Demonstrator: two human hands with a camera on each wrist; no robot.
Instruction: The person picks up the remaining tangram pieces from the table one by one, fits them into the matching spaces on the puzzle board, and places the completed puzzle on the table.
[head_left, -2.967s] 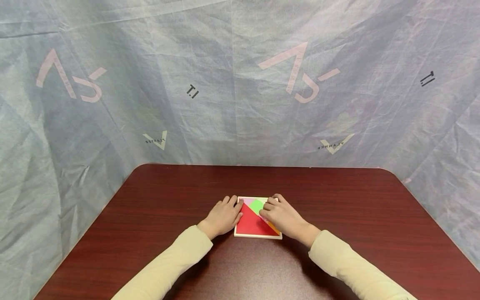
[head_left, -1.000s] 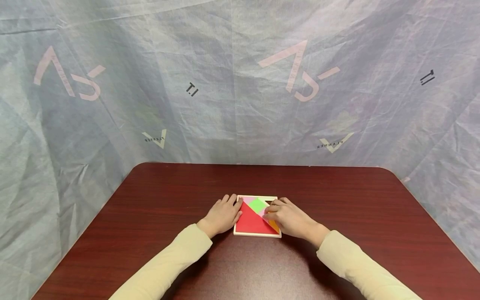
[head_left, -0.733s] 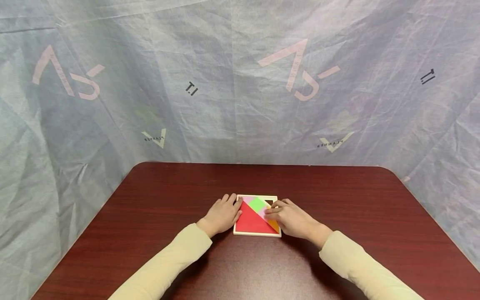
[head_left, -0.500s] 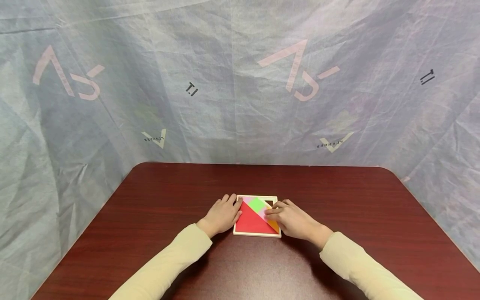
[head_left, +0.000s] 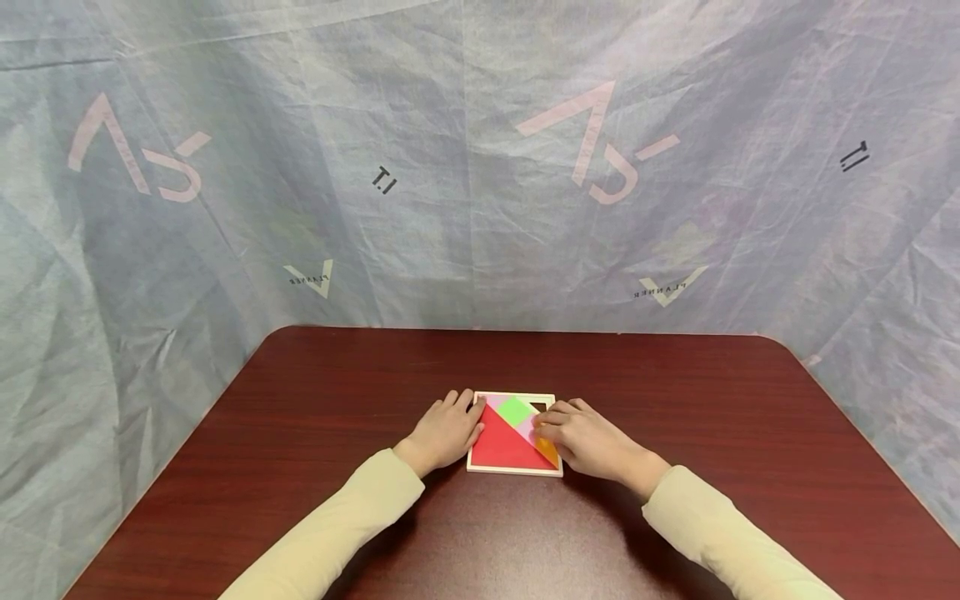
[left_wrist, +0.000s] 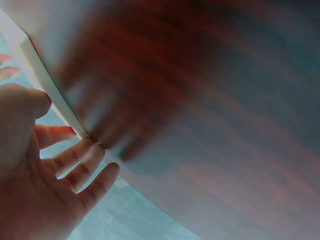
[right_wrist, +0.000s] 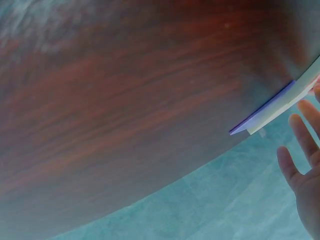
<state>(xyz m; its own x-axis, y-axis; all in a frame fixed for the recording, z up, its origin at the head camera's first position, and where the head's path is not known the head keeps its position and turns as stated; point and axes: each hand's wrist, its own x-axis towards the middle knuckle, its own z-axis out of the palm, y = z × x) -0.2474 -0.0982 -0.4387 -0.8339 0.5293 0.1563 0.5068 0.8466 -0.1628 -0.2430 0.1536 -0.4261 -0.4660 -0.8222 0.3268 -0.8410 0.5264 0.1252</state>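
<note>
A square tangram tray with a pale rim lies flat on the table. In it I see a big red triangle, a green square, pink pieces and an orange piece. My left hand rests at the left rim, fingers fairly straight, index finger near the far left corner. My right hand is over the right side, its bent fingertips on the pink and orange pieces; I cannot tell whether they pinch one. In the right wrist view a purple piece shows along the tray's edge.
The reddish-brown wooden table stretches around the tray on all sides. Grey printed fabric hangs behind it and at both sides. A dark gap shows in the tray's far right corner.
Over three seconds my right hand has shifted right and slightly nearer, uncovering the dark gap and a pink piece. In the last second its fingers moved only a little. My left hand stayed put.
</note>
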